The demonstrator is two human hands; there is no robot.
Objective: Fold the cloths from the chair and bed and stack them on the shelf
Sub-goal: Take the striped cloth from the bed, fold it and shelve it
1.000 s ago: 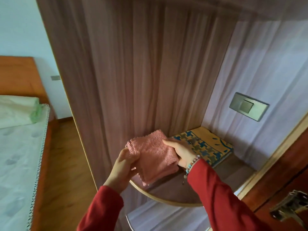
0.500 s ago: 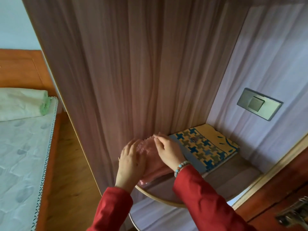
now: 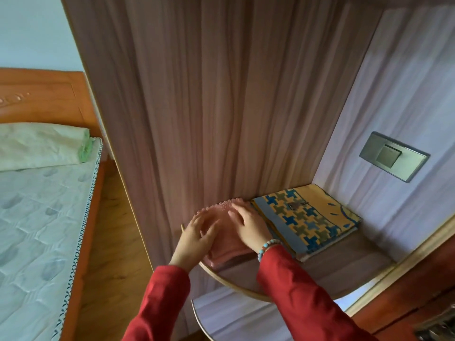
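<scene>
A folded pink cloth lies on the rounded wooden shelf, against the wardrobe's side panel. My left hand rests flat on the cloth's left part with straight fingers. My right hand presses on its right part, fingers extended towards the back. Right beside the pink cloth lies a folded yellow cloth with a blue cross pattern. Much of the pink cloth is hidden under my hands.
A bed with a quilted mattress and a pale green pillow stands at the left. A lower shelf sits beneath. A grey wall switch is on the right wall. Wooden floor lies between the bed and the wardrobe.
Both hands carried the pink cloth onto the shelf, set it down beside the yellow cloth, and now lie flat on top of it.
</scene>
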